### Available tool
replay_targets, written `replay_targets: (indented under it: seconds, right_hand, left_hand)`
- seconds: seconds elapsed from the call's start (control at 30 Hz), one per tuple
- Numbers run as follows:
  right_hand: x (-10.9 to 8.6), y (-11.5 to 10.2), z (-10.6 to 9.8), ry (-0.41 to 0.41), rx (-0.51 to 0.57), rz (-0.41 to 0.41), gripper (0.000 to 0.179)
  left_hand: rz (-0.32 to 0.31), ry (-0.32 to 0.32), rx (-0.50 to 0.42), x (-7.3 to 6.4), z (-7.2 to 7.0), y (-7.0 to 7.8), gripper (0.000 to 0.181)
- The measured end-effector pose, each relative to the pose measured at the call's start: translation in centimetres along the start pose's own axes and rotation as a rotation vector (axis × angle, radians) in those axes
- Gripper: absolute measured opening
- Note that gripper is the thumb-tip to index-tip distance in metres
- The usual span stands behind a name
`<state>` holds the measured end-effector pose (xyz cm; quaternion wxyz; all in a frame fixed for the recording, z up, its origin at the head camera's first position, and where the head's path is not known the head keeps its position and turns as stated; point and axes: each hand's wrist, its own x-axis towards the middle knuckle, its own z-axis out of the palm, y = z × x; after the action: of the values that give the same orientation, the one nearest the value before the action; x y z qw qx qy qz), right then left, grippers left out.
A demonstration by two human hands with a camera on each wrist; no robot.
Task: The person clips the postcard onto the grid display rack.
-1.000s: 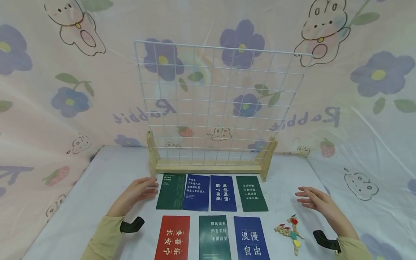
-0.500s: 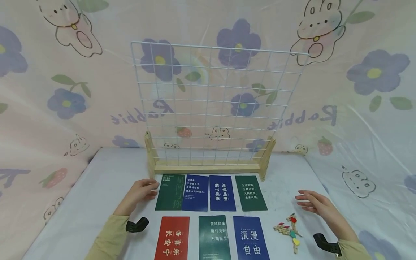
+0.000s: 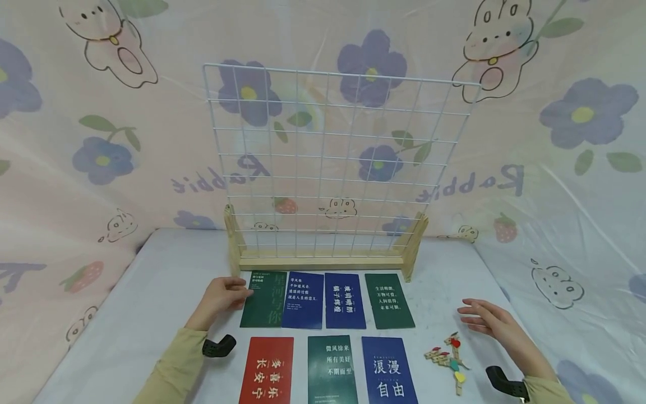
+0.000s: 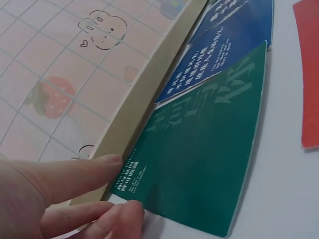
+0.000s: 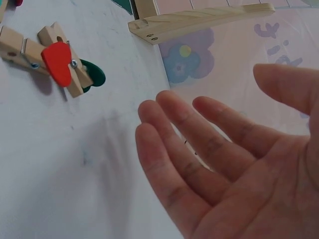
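My left hand [image 3: 220, 300] is at the left edge of a dark green card [image 3: 264, 303], the leftmost of the back row. In the left wrist view its fingertips reach the card's corner; whether they touch it I cannot tell. The card lies flat. Beside it are a blue card [image 3: 303, 303], another blue card [image 3: 345, 303] and a green card [image 3: 390, 303]. My right hand [image 3: 497, 325] hovers with relaxed fingers and nothing in it, nearest to a small pile of wooden clothespins [image 3: 451, 359] with coloured hearts.
A white wire grid [image 3: 333, 146] stands upright in a wooden base [image 3: 323, 262] behind the cards. A front row has a red card [image 3: 267, 367], a green card [image 3: 332, 367] and a blue card [image 3: 387, 367]. White cloth covers the table [image 3: 176, 258]; a printed curtain hangs behind.
My left hand has moved slightly right, closer to the leftmost green card. My right hand has stayed almost in place. The head view has shifted a little.
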<state>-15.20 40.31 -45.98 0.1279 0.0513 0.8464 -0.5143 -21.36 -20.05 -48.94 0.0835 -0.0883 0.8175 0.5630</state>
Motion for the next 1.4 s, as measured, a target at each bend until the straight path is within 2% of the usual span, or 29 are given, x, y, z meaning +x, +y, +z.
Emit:
replay_targets:
  seconds: [0.2,0.37,0.53,0.67,0.93,1.4]
  right_hand:
    - [-0.1,0.2,0.0,-0.010,0.003,-0.024,0.065]
    - [-0.1,0.3,-0.1,-0.015,0.022,-0.044,0.062]
    - [-0.1,0.4,0.0,0.003,0.007,-0.005,0.066]
    - [-0.3,0.3,0.1,-0.004,0.005,0.010,0.066]
    - [-0.3,0.3,0.1,-0.012,0.005,-0.016,0.065]
    - [-0.4,0.5,-0.2,-0.011,-0.010,0.032,0.067]
  left_hand:
    - [-0.014,0.044,0.029,0.2,0.4,0.0,0.043]
    - [-0.025,0.065,0.010,0.5,0.7,0.1,0.042]
    - [-0.031,0.091,-0.016,0.6,1.0,-0.1,0.040]
    - [-0.029,0.119,0.005,0.6,1.2,-0.3,0.037]
    - [0.032,0.198,0.054,0.7,1.7,-0.3,0.032]
    - [0.082,0.299,0.119,0.5,2.6,-0.5,0.033]
